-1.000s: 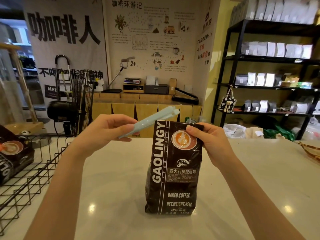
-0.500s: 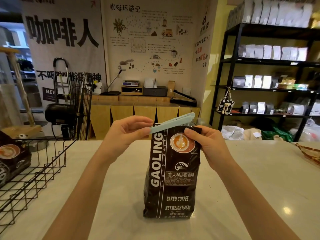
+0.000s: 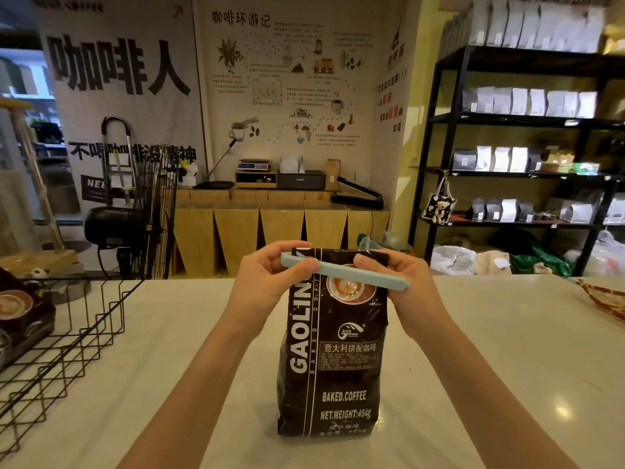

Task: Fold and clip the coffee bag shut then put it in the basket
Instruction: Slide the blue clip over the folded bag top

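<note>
A dark brown coffee bag (image 3: 333, 360) stands upright on the white counter (image 3: 169, 384), its top folded over. A long pale blue clip (image 3: 351, 272) lies across the front of the bag just below the fold, nearly level, sloping down to the right. My left hand (image 3: 267, 282) pinches the clip's left end. My right hand (image 3: 402, 286) holds the bag's top right corner and touches the clip's right end. The black wire basket (image 3: 67, 336) sits at the counter's left edge.
Another coffee bag (image 3: 20, 313) lies in the basket at the far left. A woven tray edge (image 3: 605, 299) shows at the right of the counter. Behind the counter are a fan, wooden bins and black shelves with bags.
My left hand has brought the clip from above and left of the bag down across its folded top. The clip has swung from tilted up to nearly level.
</note>
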